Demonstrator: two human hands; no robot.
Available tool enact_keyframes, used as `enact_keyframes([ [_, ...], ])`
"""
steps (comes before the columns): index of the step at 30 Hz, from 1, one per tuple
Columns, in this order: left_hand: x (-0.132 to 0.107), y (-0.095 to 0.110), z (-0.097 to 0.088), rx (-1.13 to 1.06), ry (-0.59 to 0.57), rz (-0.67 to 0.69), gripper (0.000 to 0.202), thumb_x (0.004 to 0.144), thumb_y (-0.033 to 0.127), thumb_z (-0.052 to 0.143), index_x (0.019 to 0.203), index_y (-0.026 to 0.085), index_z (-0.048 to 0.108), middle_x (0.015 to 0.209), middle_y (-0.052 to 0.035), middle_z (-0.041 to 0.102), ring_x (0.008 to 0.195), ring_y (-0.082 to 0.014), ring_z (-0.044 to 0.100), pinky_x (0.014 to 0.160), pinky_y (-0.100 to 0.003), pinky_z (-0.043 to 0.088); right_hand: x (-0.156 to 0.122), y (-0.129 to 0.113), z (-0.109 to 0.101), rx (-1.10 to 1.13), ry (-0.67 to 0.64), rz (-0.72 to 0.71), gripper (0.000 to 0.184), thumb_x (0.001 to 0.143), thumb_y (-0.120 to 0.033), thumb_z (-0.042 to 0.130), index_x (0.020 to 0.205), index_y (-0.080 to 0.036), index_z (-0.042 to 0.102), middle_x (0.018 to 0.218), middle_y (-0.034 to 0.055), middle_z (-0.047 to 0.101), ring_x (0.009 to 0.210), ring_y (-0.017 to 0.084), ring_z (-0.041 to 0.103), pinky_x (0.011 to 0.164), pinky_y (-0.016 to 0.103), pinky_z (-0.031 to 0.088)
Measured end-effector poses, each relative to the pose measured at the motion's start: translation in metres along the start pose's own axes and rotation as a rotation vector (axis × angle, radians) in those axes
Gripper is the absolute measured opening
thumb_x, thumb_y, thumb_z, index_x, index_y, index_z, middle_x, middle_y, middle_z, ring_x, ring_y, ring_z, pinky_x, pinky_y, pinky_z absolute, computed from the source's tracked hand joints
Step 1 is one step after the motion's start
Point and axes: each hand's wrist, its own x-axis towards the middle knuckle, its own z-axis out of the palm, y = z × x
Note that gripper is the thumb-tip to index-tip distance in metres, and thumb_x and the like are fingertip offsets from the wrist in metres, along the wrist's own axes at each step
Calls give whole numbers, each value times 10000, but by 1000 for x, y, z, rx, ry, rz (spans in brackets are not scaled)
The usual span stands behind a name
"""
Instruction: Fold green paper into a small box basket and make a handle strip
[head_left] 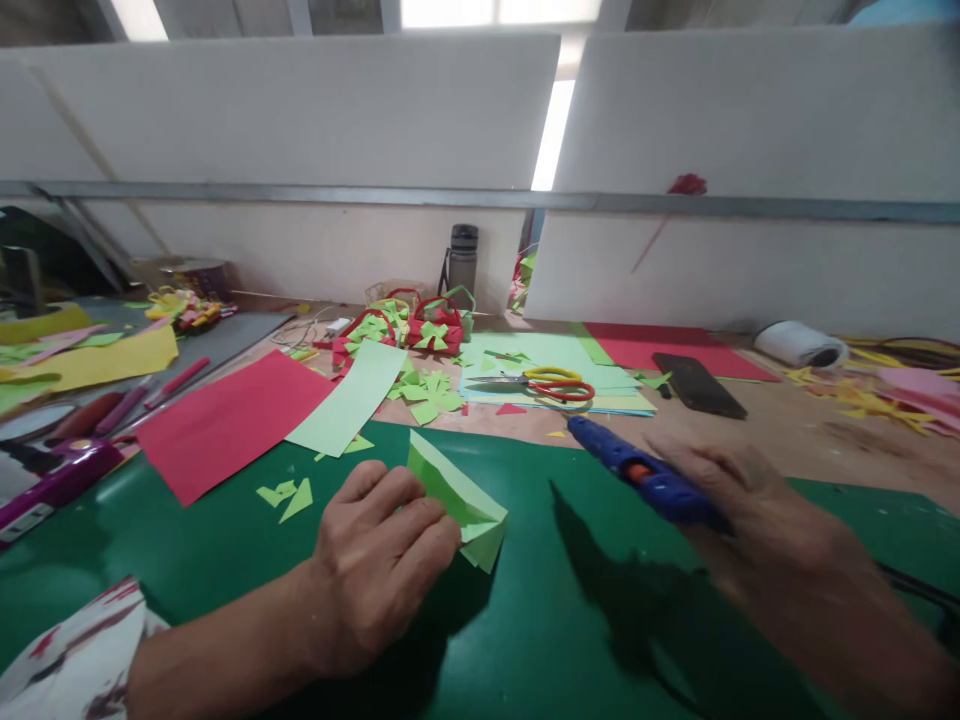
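My left hand (pixel 386 560) is closed around a piece of folded light green paper (pixel 457 490), which opens out toward the right above the green mat (pixel 517 660). The paper's creased corner sticks out past my fingers. On the right, my right hand (pixel 757 510), partly smeared by motion, grips a blue glue gun (pixel 649 475). Its nozzle points up and left, apart from the paper. A cord trails from the gun's side, and a dark shadow falls on the mat below it. Small green paper scraps (pixel 289 495) lie left of my left hand.
Scissors (pixel 559 385) rest on pale paper sheets (pixel 540 350). Red paper (pixel 236 425) and a light green strip (pixel 349 400) lie left. Small red paper baskets (pixel 435 330) stand before a grey bottle (pixel 463 260). A phone (pixel 699 385) and a white roll (pixel 799 343) sit right.
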Motion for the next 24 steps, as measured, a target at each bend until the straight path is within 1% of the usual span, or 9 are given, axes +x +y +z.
enact_keyframes([
  [2,0,1,-2,10,-11,18,115,850,111,479,848,129,593,719,-61,645,679,-192,503,630,-355,326,91,-50,-19,-161,-146,-78,594,777,-16,425,1327,-240,430,1060,100,598,825,228,610,614,310,484],
  [3,1,1,-4,18,-17,35,139,864,115,457,857,124,596,731,-70,648,697,-201,512,641,-363,335,128,-70,-27,-202,-88,-188,614,740,20,371,1304,-211,441,932,91,604,726,217,599,556,300,457],
  [4,1,2,-5,30,-20,57,163,874,118,436,864,117,598,745,-80,651,718,-212,523,652,-373,344,156,-86,-32,-230,-27,-241,613,724,27,354,1291,-190,436,853,77,592,639,200,573,523,292,434],
  [5,2,3,-7,45,-19,82,185,882,119,418,870,110,602,758,-91,653,741,-224,535,663,-383,351,172,-96,-35,-230,-16,-267,603,713,25,357,1279,-166,435,824,73,581,613,194,561,516,288,426],
  [7,2,5,-9,80,-2,131,210,883,115,403,859,101,611,764,-100,651,768,-236,554,674,-392,357,177,-102,-35,-253,-29,-265,585,709,27,373,1258,-161,451,817,69,579,616,198,556,529,293,420],
  [12,2,8,-10,160,-9,180,238,870,117,410,836,87,643,786,-102,660,789,-240,566,685,-392,354,151,-89,-23,-348,-81,-255,621,688,36,403,1271,-166,472,852,80,593,645,221,554,546,313,406],
  [17,2,8,-9,161,26,218,230,856,122,430,806,98,653,791,-92,659,793,-228,558,686,-383,365,157,-91,-24,-397,-104,-224,576,716,41,419,1244,-163,522,843,82,601,648,219,549,554,312,404],
  [20,0,8,-8,184,81,190,178,843,107,478,799,128,649,900,-84,651,853,-223,537,715,-373,380,156,-88,-20,-459,-188,-224,560,735,38,427,1247,-164,531,889,102,615,684,234,563,586,331,427],
  [24,0,6,-4,132,118,64,151,833,89,503,781,148,633,1036,-108,609,930,-246,506,749,-392,402,153,-78,-17,-451,-290,-228,561,709,57,439,1208,-168,561,980,123,636,773,253,600,649,364,457],
])
